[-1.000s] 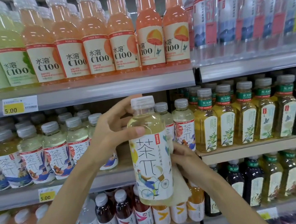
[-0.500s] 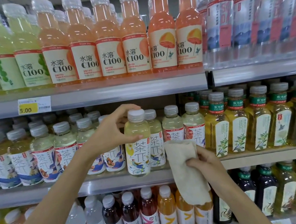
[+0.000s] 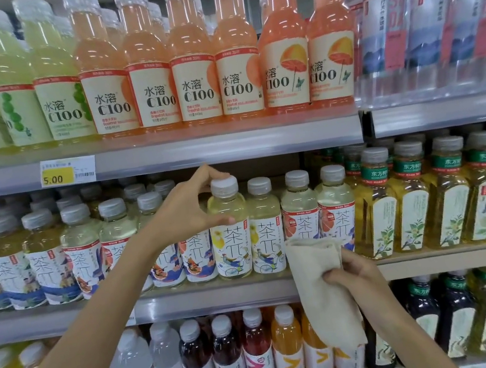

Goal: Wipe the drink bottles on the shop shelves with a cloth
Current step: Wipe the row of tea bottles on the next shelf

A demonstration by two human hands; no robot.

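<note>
Beige cloth [image 3: 324,291]: hangs from the right hand [image 3: 354,274]. Its top edge covers the lower labels of two pink-labelled tea bottles [image 3: 318,213], and its tail falls across the front edge of the middle shelf [image 3: 214,298] and over the bottles below.
Right hand: grip closed on the cloth, with curled fingers pinching its right side, level with that shelf edge.
Left hand [image 3: 190,210]: grip closed on the pale yellow tea bottle [image 3: 230,233], with the forefinger over the white cap [image 3: 223,185] and the thumb against the shoulder just above the label.
Pale yellow tea bottle: upright in the front row of the middle shelf, base level with its neighbours. A matching bottle stands just beside it on the right.
Middle shelf, right end: amber bottles [image 3: 414,199] with green neck bands.
Top shelf [image 3: 229,145]: yellow-green bottles [image 3: 53,86] on the left, orange C100 bottles [image 3: 192,65] in the centre and clear bottles [image 3: 430,14] on the right.
Price tag [image 3: 68,175]: yellow, reads 5.00, on the top shelf's front rail.
Bottom shelf: dark red bottles [image 3: 226,356] beside orange-yellow bottles [image 3: 288,347].
</note>
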